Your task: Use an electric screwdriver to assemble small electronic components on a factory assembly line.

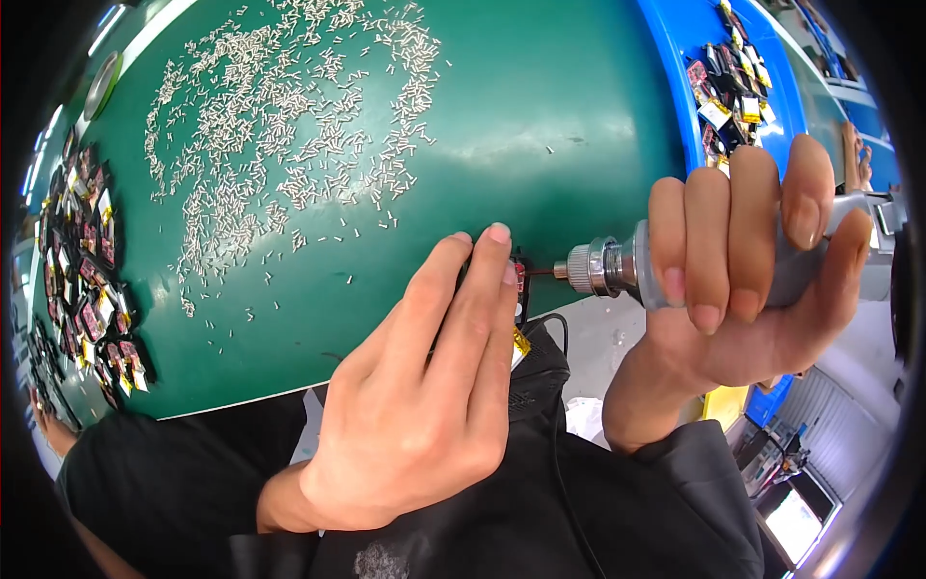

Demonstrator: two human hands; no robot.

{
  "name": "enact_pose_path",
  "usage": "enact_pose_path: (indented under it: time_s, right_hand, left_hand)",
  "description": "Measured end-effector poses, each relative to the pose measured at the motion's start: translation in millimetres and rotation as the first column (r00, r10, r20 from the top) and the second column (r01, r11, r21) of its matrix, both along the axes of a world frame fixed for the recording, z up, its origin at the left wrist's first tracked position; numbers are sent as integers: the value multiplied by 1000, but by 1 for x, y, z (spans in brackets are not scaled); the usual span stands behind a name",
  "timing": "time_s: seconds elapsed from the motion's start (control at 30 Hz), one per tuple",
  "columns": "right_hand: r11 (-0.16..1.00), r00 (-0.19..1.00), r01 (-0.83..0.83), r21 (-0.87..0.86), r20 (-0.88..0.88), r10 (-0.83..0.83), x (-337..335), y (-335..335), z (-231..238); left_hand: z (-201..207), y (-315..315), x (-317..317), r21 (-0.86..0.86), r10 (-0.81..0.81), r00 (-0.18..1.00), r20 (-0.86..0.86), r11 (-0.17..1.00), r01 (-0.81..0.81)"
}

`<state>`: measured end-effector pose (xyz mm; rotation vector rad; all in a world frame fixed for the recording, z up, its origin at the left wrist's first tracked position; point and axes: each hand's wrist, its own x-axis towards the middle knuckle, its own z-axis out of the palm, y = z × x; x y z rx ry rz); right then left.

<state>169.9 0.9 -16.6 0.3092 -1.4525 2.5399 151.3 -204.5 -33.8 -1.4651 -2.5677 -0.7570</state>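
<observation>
My right hand [738, 289] is wrapped round a grey electric screwdriver [632, 261]. Its thin bit points left and reaches a small electronic device [522, 282] with a red circuit board, at the near edge of the table. My left hand [415, 386] grips that device from above, covering most of it. A yellow-and-silver part [521, 345] shows below the fingers. Whether the bit sits on a screw is too small to tell.
Many small silver screws [280, 106] lie strewn over the green table [540, 87]. Several similar devices are piled at the left [87, 280]; others lie in a blue tray [675, 58] at the far right. A black cable [569, 482] hangs near my lap.
</observation>
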Motion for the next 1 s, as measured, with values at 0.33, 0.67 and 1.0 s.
enact_pose_path:
  time_s: [0.33, 0.67, 1.0]
  right_hand:
    - [983, 986, -130, 133, -90, 142, -21, -22, 7]
    - [986, 950, -161, 47, -264, 168, -15, -23, 5]
    - [919, 982, -60, -391, -189, -16, 7, -31, -12]
  left_hand:
    - [-8, -8, -9, 124, -23, 1000, -9, 992, 24]
    - [-5, -12, -4, 161, -79, 992, -97, 982, 94]
    - [38, -160, -60, 42, 711, 585, -390, 648, -761]
